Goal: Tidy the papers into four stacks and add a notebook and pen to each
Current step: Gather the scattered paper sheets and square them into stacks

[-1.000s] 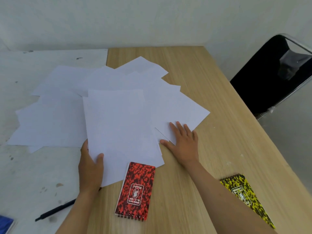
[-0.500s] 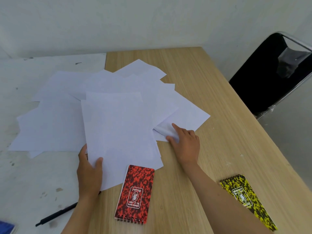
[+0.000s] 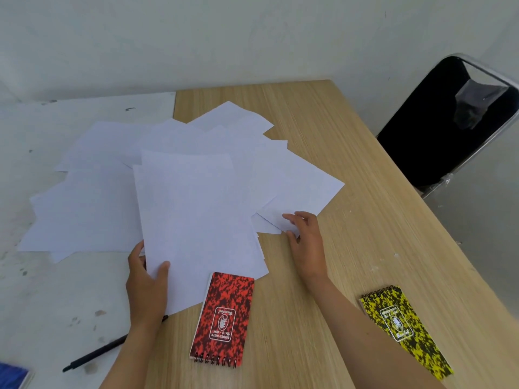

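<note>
Left hand (image 3: 146, 284): grip clamped on a gathered sheaf of papers (image 3: 193, 220), thumb on top at the sheaf's near left corner, fingers underneath and hidden. The sheaf extends away from this grip, its far part overlying the loose spread.

Right hand (image 3: 306, 242): grip pinched on the near corner of a single white sheet (image 3: 300, 186), thumb and fingertips curled round its edge. The sheet runs away from this grip and lies flat on the wooden tabletop (image 3: 351, 153).

Loose papers (image 3: 84, 209): fanned and overlapping, lying beyond and to the left of the left grip, spanning the wooden tabletop and the adjoining white surface (image 3: 56, 290). No separate stacks are formed.

Red notebook (image 3: 223, 318): flat, between the two forearms, just nearer than the left grip; its far end touches or slightly overlaps the sheaf's near edge. Spiral binding at the near end.

Yellow notebook (image 3: 407, 332): flat, right of the right forearm, well nearer than the right grip, clear of all papers.

Black pen (image 3: 95, 355): on the white surface, near side of the left grip, partly hidden by the left forearm.

Blue item (image 3: 12, 376): at the near left corner, cut off by the frame; identity cannot be told.

Black chair (image 3: 443, 130): beyond the tabletop's right edge.
</note>
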